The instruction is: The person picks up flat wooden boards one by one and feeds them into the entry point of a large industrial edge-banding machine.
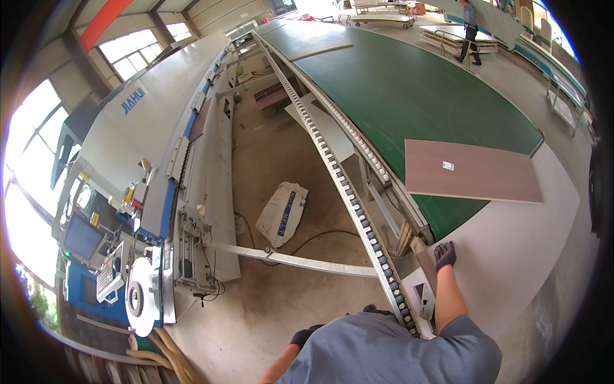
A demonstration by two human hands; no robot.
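Note:
My right hand (445,255), in a dark glove with a red cuff, lies on the left edge area of a large pale board (511,256). Its fingers look stretched out, touching the board's surface. A brown panel (473,176) with a small white label rests across the end of the green conveyor belt (435,83), overlapping the pale board. Down by my body hangs my left hand (306,336), gloved too. Its fingers are partly hidden by my shirt, and I see nothing in it.
A roller rail (348,179) runs along the belt's left side. Left stands a long white machine (153,115) with a control panel (113,272). A metal bar (300,259) crosses low between them, near a white sack (281,214) on the floor. A person (470,32) walks at the far right.

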